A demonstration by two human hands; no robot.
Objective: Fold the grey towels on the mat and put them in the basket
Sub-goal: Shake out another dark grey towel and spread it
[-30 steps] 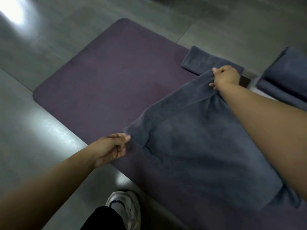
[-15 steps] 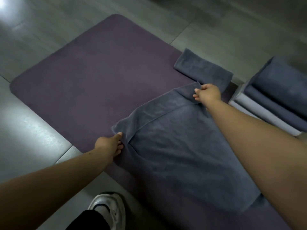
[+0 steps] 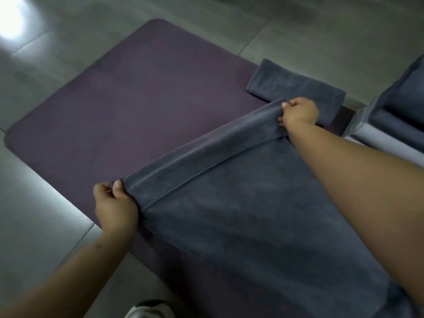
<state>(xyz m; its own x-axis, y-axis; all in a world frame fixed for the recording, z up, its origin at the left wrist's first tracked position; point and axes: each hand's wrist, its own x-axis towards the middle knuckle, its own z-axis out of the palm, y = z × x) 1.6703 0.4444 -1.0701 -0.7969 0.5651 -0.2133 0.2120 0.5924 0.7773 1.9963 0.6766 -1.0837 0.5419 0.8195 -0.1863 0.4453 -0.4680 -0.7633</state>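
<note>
Basket (image 3: pixel 358 121): right edge of frame, mostly cut off, contents indistinct. Grey towel (image 3: pixel 241 214): plush, spread on purple ribbed mat (image 3: pixel 137 106), lower right corner hidden by forearm. Left hand (image 3: pixel 113 203) and right hand (image 3: pixel 298 112) each pinch one end of its folded-over upper edge. Folded towel (image 3: pixel 296 88): just beyond right hand.

On view: 2 hands (image 3: pixel 115 204) (image 3: pixel 298 111), 1 purple mat (image 3: pixel 137 106), 1 shoe (image 3: pixel 149 311), 1 basket (image 3: pixel 362 125), and 2 grey towels (image 3: pixel 241 214) (image 3: pixel 296 88) on the mat.
</note>
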